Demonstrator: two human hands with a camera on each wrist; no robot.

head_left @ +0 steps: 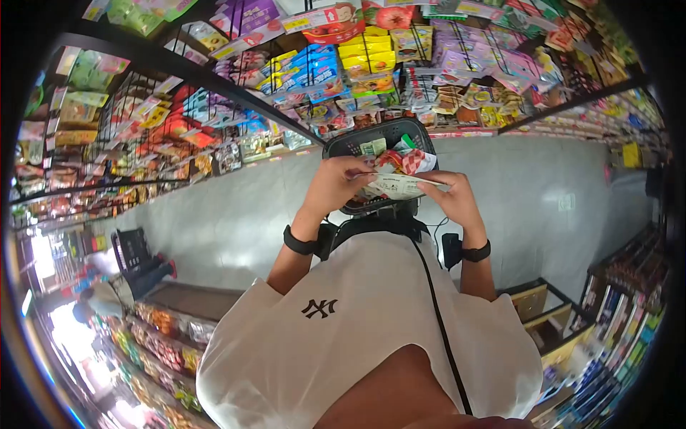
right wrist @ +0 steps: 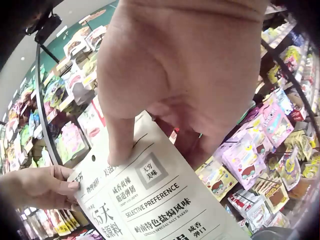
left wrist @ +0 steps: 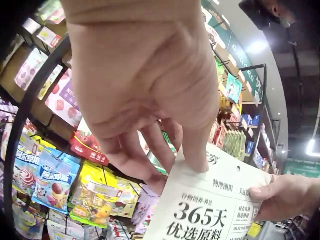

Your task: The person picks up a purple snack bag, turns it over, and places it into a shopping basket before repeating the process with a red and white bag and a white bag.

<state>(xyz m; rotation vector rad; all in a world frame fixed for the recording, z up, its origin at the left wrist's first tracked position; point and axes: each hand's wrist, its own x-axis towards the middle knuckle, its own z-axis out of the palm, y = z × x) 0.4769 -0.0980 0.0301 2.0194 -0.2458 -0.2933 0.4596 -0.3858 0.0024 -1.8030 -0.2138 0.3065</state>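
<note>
Both hands hold a pale, flat snack packet with dark printed text by its top corners. My left hand pinches one upper corner, thumb over the printed face. The opposite corner is between the thumb and fingers of my right hand. In the left wrist view the packet shows large characters and a hang hole near its top edge. Below the packet in the head view is a dark shopping basket with several packages inside, among them a red-and-white checked one; the packet hides part of them.
Racks of hanging snack bags, including blue bags and yellow bags, stand ahead and to the left. Grey floor runs along the aisle. Behind are more shelves, and at lower left another person near a dark crate.
</note>
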